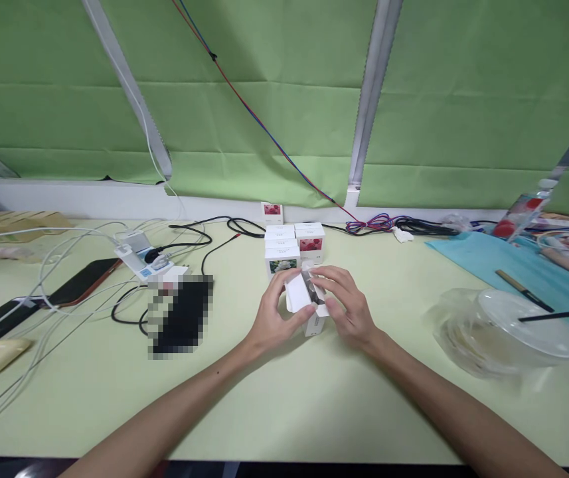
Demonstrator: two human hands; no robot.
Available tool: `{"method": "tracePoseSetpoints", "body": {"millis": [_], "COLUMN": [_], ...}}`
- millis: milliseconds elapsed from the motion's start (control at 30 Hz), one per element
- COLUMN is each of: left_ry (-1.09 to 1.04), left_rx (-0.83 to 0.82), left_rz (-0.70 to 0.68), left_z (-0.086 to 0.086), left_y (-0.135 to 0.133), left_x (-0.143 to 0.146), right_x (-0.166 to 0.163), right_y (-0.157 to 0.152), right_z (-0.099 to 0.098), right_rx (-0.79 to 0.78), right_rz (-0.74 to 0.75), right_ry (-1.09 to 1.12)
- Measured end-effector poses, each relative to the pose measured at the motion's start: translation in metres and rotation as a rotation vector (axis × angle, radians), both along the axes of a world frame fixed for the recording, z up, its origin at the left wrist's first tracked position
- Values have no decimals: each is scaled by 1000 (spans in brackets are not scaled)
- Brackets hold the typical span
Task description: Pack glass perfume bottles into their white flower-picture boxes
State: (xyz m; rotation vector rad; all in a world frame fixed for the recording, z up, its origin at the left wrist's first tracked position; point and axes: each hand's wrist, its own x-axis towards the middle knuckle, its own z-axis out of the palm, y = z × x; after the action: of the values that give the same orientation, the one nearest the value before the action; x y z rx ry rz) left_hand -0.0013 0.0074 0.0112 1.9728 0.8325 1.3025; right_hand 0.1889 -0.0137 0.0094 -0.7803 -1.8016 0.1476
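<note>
A small white box (315,325) stands on the table in front of me, its top flaps folded out. Something dark shows inside its opening, too small to make out. My left hand (275,315) grips the box from the left, with the thumb along the near side by a white flap. On the other side, my right hand (350,309) has its fingers curled over the right edge and flap of the same box. Just behind stand several closed white boxes (281,252) with flower pictures, two of them side by side in front.
To the left lie a power strip (145,265) with plugs, a blurred-out dark object (183,317), loose cables and a dark phone-like slab (85,282). At right are a lidded plastic bowl (528,325) in a bag, a blue cloth (478,255) and a bottle (523,211).
</note>
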Motion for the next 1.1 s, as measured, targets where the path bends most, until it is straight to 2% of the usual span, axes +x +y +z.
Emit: {"method": "tracePoseSetpoints", "body": {"millis": [433,1100], "left_ry": [-1,12], "left_rx": [1,82], "left_rz": [-21,-46], "left_z": [0,2], "left_y": [-1,1], "left_x": [0,-1], "right_x": [0,-3], "right_y": [1,5], "right_z": [-3,-7], "right_rx": [46,237], "right_rz": [7,-17], "right_ry": [-16,-27]}}
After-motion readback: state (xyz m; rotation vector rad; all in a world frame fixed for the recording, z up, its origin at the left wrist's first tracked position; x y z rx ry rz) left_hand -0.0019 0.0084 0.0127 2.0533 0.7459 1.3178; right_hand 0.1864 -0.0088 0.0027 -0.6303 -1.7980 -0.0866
